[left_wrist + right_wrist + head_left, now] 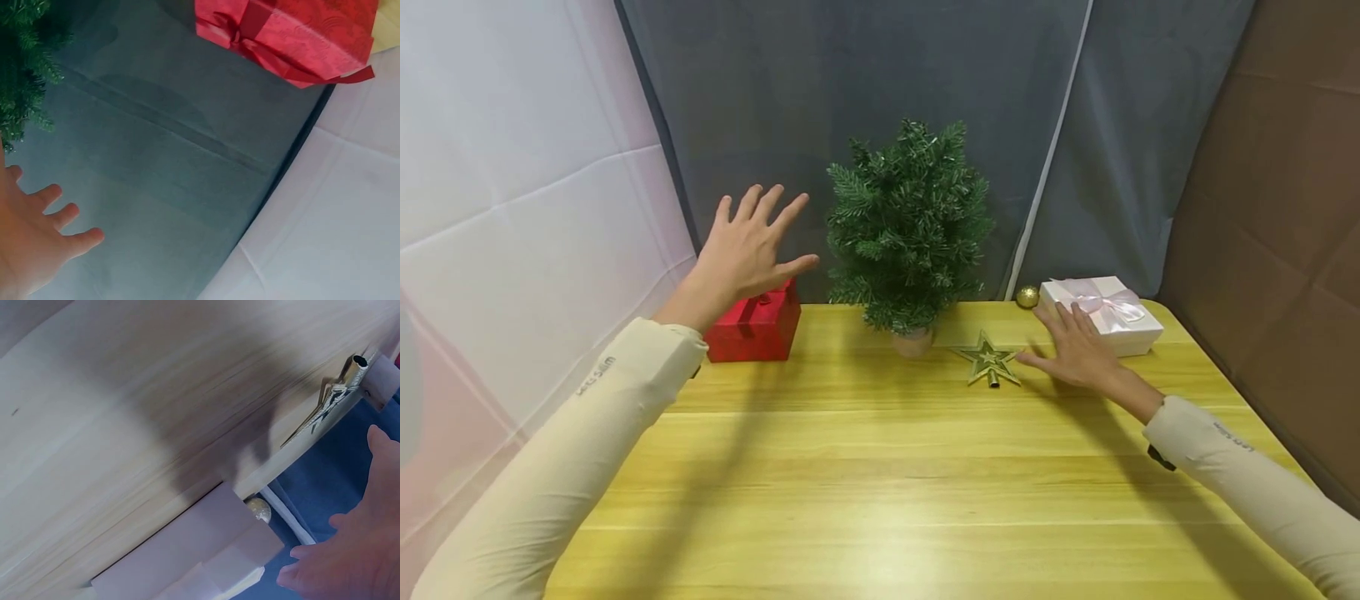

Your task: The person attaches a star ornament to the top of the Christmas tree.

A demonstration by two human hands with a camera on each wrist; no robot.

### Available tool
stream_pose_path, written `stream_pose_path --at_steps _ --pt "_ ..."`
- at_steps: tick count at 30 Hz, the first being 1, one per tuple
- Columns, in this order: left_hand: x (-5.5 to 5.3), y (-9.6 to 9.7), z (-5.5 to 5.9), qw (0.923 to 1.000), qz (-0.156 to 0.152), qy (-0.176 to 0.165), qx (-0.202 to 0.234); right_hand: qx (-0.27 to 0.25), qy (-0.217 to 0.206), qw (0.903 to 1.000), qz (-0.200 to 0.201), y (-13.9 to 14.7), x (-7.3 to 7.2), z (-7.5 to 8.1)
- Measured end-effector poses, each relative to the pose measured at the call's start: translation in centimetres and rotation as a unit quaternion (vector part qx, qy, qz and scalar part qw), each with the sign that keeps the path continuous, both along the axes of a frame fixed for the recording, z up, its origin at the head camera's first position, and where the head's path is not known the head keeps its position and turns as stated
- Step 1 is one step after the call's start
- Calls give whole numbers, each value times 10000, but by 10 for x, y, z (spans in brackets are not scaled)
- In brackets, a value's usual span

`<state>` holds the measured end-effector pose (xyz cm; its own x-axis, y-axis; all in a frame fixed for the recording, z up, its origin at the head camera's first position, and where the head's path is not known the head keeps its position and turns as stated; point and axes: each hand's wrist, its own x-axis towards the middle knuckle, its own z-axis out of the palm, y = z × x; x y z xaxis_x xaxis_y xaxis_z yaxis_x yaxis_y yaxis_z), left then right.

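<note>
Left hand (747, 246) is splayed midair near the red patterned gift box (767, 333); right hand (1078, 350) is spread too, between the flat gold star (988, 358) and white ribboned box (1127, 342). Bushy green artificial tree (910, 225) is by the yellow wooden tabletop (850, 467)'s far edge, loads of room in front.

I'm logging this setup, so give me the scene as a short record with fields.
Surface: wood-grain table
Centre: small green tree, upright, no ornament visible on it
Topper: gold star, lying on the table, right of the tree's base
Ball: gold ball, near the back edge
Left box: red gift box with red ribbon
Right box: white gift box with pale bow
Left grip: raised, fingers spread, holding nothing
Right grip: fingers spread, holding nothing, nearest the star and white gift box
</note>
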<state>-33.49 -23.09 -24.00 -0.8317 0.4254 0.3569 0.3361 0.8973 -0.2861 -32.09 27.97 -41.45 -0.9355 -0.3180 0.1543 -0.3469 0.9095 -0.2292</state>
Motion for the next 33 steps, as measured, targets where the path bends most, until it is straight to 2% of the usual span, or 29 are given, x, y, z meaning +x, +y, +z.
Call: stream_pose_path --at_steps 6,14,20,30,33 --pt "-2 8 10 9999 -99 115 -27 -18 -12 10000 -1 -4 0 -2" --pt "-3 22 23 9991 -316 268 70 -350 119 9991 184 -7 -3 -10" --pt "-4 31 31 9986 -364 358 156 -259 0 9993 276 -10 -4 -11" --pt "-5 38 43 9973 -507 451 292 -332 173 9957 842 -14 -13 -19" --pt "-6 39 45 9971 -544 424 327 -533 244 9922 1098 -14 -16 -23"
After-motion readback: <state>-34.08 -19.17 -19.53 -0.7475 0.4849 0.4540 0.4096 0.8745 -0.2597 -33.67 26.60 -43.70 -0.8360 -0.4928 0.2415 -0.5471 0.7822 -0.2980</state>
